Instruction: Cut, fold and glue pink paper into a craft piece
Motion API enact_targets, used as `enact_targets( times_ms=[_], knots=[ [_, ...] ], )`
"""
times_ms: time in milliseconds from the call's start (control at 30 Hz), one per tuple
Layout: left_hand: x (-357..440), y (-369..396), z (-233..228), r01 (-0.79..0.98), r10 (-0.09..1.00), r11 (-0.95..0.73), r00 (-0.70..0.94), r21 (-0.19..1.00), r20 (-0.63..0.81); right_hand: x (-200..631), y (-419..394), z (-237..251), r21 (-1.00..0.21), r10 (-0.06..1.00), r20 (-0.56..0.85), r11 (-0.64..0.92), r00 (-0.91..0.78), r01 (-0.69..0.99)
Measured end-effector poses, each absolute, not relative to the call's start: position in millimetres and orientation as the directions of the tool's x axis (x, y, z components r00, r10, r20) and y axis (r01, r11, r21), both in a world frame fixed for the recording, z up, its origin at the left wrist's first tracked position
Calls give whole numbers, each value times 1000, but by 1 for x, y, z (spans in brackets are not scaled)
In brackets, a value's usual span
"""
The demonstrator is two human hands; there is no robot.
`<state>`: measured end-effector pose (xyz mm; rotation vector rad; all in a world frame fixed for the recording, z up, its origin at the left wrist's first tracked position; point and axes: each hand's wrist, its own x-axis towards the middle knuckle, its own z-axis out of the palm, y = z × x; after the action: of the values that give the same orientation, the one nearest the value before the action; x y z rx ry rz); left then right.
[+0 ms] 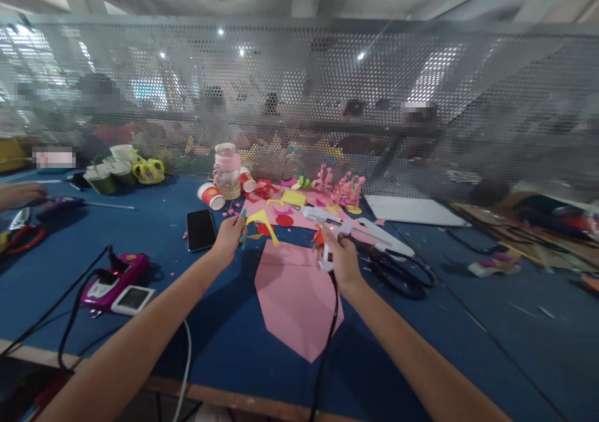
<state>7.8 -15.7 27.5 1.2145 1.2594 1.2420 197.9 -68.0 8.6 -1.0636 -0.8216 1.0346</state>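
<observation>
My right hand (341,256) grips a white glue gun (325,222) with its nozzle pointing left; its black cord (327,334) runs back toward me. My left hand (229,235) pinches a yellow paper cut-out (262,222) with a teal edge, held just left of the nozzle. Below both hands a large pink paper sheet (294,294) lies flat on the blue table (224,328).
A black phone (201,229), red paper cups (210,195), a pink-banded jar (227,171), pink paper flowers (344,188), coloured scraps, black scissors (397,272) and a purple device (116,278) with cables lie around. Another person's hand (19,194) is far left. A perforated metal screen (327,91) backs the table.
</observation>
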Motion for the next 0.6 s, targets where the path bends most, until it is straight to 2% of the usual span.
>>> enact_targets(
  times_ms=[133,200,300,367,467,600],
  knots=[
    [5,-15,27,87,998,-33,-56,996,38,205,-62,9,-850,950,-58,114,306,-514],
    [4,-15,27,128,996,-54,-59,990,62,209,-59,6,-785,979,-49,85,198,-614],
    [1,-13,28,229,987,-120,-73,966,140,214,-56,1,-654,999,-22,-52,-49,-755],
    [0,-10,30,258,983,-136,-84,957,162,217,-54,-2,-559,983,-1,-154,-185,-815],
    [5,2,36,233,989,-102,-81,967,124,218,-53,-7,-434,956,72,-225,-283,-872],
    [20,34,45,250,997,-51,-39,967,63,216,-54,-8,-386,938,146,-239,-315,-891]
  ],
)
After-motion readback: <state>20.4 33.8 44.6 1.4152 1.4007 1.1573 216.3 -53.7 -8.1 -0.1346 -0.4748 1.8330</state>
